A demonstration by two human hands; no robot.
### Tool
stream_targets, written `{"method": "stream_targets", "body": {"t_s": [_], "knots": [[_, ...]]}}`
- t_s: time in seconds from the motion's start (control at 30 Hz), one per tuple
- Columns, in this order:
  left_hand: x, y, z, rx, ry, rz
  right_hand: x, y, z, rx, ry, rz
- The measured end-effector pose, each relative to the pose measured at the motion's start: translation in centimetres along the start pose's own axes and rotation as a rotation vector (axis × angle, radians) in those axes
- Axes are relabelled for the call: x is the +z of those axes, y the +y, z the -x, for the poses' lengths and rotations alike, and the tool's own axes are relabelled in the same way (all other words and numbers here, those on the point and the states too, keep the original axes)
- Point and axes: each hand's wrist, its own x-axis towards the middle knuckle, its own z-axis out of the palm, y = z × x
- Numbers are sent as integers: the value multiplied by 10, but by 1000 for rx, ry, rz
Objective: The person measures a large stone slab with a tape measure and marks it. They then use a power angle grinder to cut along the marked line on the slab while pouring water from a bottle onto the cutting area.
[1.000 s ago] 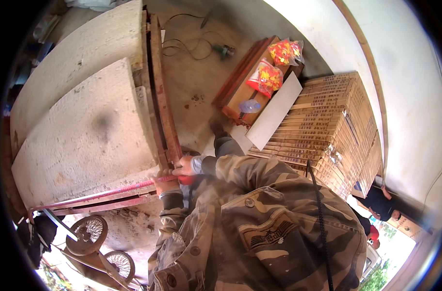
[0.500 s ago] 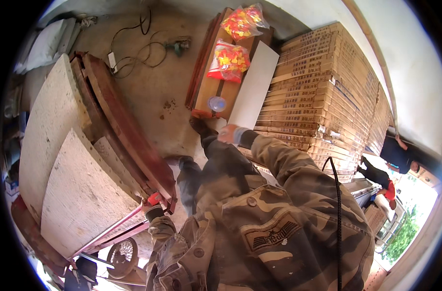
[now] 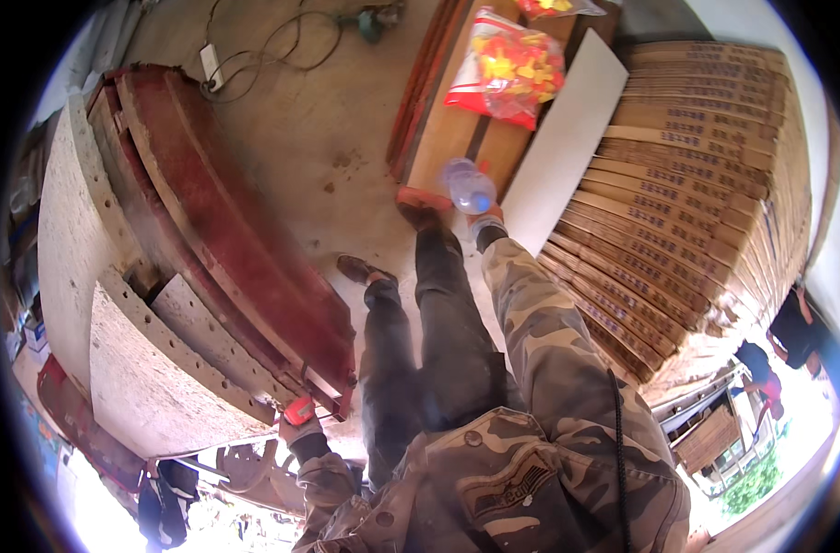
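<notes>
My right hand reaches down at the end of the wooden stack and is closed round a clear plastic bottle with a blue cap; the bottle hides most of the fingers. Low on the left, my left hand grips a red tape measure beside the corner of the red curved panels. Beyond the bottle, a clear bag of red and yellow pieces lies on the wooden boards.
A white board leans between the boards and a tall pile of flat cardboard boxes on the right. Pale curved panels stand at left. A power strip with cables lies on the floor. People are at lower left and far right.
My right hand has moved forward from beside the bottle and taken hold of it. The view has shifted. The tape blade stretched from my left hand no longer shows.
</notes>
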Motion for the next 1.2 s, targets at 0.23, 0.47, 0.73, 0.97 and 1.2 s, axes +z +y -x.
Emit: {"method": "stream_targets", "body": {"t_s": [0.23, 0.47, 0.73, 0.97, 1.2], "knots": [[30, 6, 42, -87, 45, 533, 26, -14, -21, 118, 71, -420], [72, 11, 54, -72, 169, 461, -1, -33, -9, 331, -110, -1305], [60, 1, 73, 78, 142, 226, -42, 59, 65, 221, -177, -44], [63, 36, 119, -146, -111, 873, -129, -54, 229, -477, -556, -243], [67, 43, 138, -9, -69, 765, -110, -313, 398, -883, -1149, -27]]}}
